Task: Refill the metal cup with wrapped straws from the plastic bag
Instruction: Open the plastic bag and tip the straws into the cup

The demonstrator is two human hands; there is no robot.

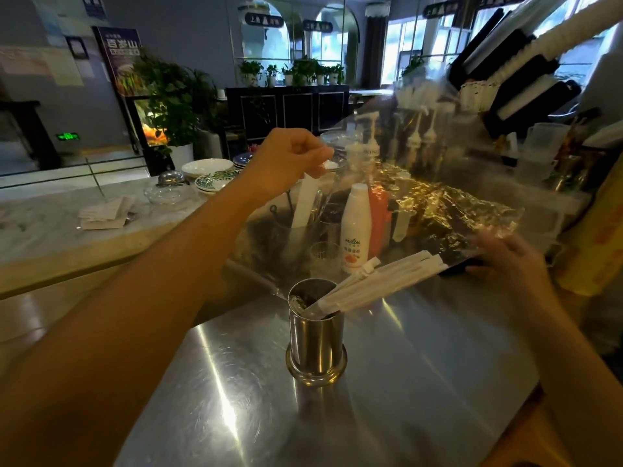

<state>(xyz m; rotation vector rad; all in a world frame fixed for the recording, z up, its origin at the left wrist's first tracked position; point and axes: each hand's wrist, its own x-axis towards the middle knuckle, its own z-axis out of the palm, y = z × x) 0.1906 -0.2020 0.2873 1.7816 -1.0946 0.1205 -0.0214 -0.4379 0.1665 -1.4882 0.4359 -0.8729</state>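
A tall metal cup point(317, 345) stands on the steel counter point(421, 382). Several white wrapped straws point(377, 284) slant from the mouth of a clear plastic bag point(438, 183) down into the cup's opening. My left hand point(293, 160) is raised above and behind the cup, pinching the bag's upper edge. My right hand point(505, 261) holds the bag's lower right part, where the straws' far ends lie. The bag is stretched between both hands and tilted toward the cup.
Behind the cup stand a white sauce bottle point(355, 227), an orange bottle point(379, 214), pump bottles point(371, 136) and a utensil holder point(296, 230). Plates point(209, 176) and folded papers point(104, 214) lie on the marble ledge at left. Stacked cup sleeves point(512, 62) hang at upper right.
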